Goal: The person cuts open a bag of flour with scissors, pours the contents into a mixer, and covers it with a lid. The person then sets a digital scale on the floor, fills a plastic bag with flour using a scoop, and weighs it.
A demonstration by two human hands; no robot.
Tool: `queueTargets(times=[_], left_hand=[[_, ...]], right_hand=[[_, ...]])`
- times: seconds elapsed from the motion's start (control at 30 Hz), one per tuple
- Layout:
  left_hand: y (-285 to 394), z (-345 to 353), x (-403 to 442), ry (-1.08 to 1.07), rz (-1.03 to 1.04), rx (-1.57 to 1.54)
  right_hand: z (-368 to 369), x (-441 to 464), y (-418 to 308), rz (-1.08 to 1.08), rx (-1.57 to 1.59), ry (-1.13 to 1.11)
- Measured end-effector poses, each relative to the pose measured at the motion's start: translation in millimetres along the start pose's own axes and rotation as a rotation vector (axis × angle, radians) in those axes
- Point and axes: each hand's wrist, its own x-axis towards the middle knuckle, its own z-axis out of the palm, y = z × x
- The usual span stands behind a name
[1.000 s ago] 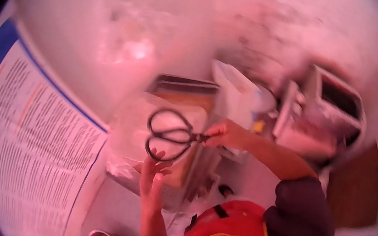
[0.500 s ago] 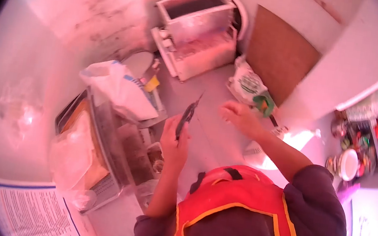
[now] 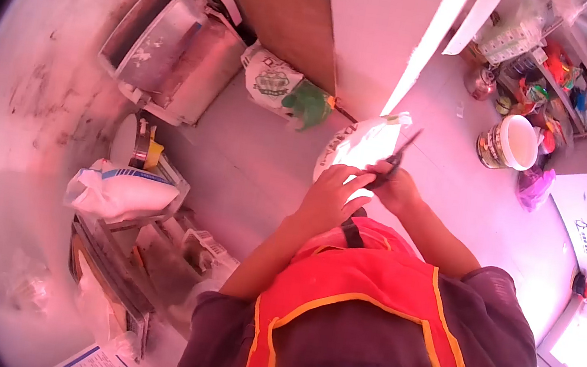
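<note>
Head view. Right hand [image 3: 397, 191] clamped on a pair of dark scissors [image 3: 397, 156], slender tip pointing to 1 o'clock; handle loops mostly hidden by the fingers. Left hand [image 3: 331, 192] just beside, on the 9 o'clock side, fingertips meeting the right hand's grip; cannot tell whether they close on the scissors. Both hands in front of the red apron [image 3: 356, 275], which lies at 6 o'clock from them. Bearings below taken from the hands. Just beyond, near 11, a white printed sack [image 3: 363, 144] in glare. At 10, a white sack with green print [image 3: 272, 81], green bag [image 3: 308, 107] against it. Brown board [image 3: 287, 17] leaning at 11. Open bucket [image 3: 492, 148] at 2; pink bag [image 3: 535, 189] at 3.
</note>
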Motion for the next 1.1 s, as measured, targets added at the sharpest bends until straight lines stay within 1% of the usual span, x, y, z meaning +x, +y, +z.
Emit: queueTargets(times=[0.03, 0.07, 0.1, 0.13, 0.17, 0.2, 0.23, 0.33, 0.43, 0.47, 0.57, 0.67, 0.7, 0.77, 0.83, 0.87, 0.9, 0.97, 1.07, 1.1], left_hand=[[-5.5, 14.8, 5.2, -0.037, 0.039, 0.041], [-8.6, 26.3, 8.3, -0.03, -0.015, 0.0], [-13.8, 36.7, 8.2, -0.027, -0.128, -0.065], [-20.3, 46.5, 5.8, -0.025, -0.242, -0.129], [-27.7, 54.9, 3.0, -0.023, -0.355, -0.192], [-36.3, 61.3, 2.4, -0.014, -0.448, -0.255], [-48.0, 68.7, 3.3, -0.017, -0.473, -0.229], [-84.4, 90.3, 15.5, -0.048, -0.54, -0.148], [-125.3, 120.9, 36.9, -0.053, -0.571, -0.121], [-138.8, 133.3, 44.4, -0.033, -0.567, -0.143], [-155.2, 155.8, 66.3, -0.036, -0.627, -0.159], [-164.2, 175.2, 86.3, 0.0, -0.594, -0.099], [-166.9, 182.6, 92.4, 0.009, -0.612, -0.103], [-171.0, 196.7, 108.2, 0.037, -0.65, -0.106], [-173.0, 210.1, 123.8, 0.091, -0.615, -0.111], [-174.7, 218.5, 130.2, 0.113, -0.599, -0.111], [-181.2, 231.7, 136.3, 0.138, -0.601, -0.107], [-195.0, 258.0, 150.4, 0.187, -0.601, -0.097], [-189.1, 267.3, 180.8, -0.063, -0.71, -0.026], [-194.9, 273.8, 182.7, -0.069, -0.661, 0.006]], right_hand=[[-28.5, -3.2, -8.4, -0.059, -0.061, 0.17], [-58.2, -6.1, -16.5, -0.107, -0.134, 0.35], [-88.0, -8.9, -24.5, -0.139, -0.208, 0.528], [-103.6, -17.3, -37.3, -0.063, -0.193, 0.568], [-116.6, -24.0, -43.2, -0.036, -0.206, 0.648], [-130.2, -26.6, -44.9, -0.063, -0.215, 0.691], [-139.3, -26.9, -45.6, -0.094, -0.222, 0.736], [-152.5, -25.6, -48.6, -0.146, -0.226, 0.732], [-155.0, -6.4, -47.4, -0.183, -0.223, 0.8], [-159.1, 4.0, -45.2, -0.206, -0.272, 0.8], [-153.3, 37.8, -56.3, -0.23, -0.169, 0.82], [-147.4, 78.9, -71.8, -0.231, -0.04, 0.863], [-150.6, 94.4, -74.3, -0.247, -0.008, 0.843], [-169.0, 132.2, -74.9, -0.204, -0.087, 0.862], [-194.2, 167.4, -68.4, -0.17, -0.095, 0.806], [-205.8, 180.2, -64.2, -0.114, -0.065, 0.773], [-202.1, 186.1, -65.8, -0.056, -0.101, 0.792], [-217.3, 198.4, -56.9, -0.023, -0.055, 0.733], [-218.8, 193.8, -61.3, -0.067, 0.002, 0.707], [-217.3, 192.1, -65.2, -0.095, -0.04, 0.684]])
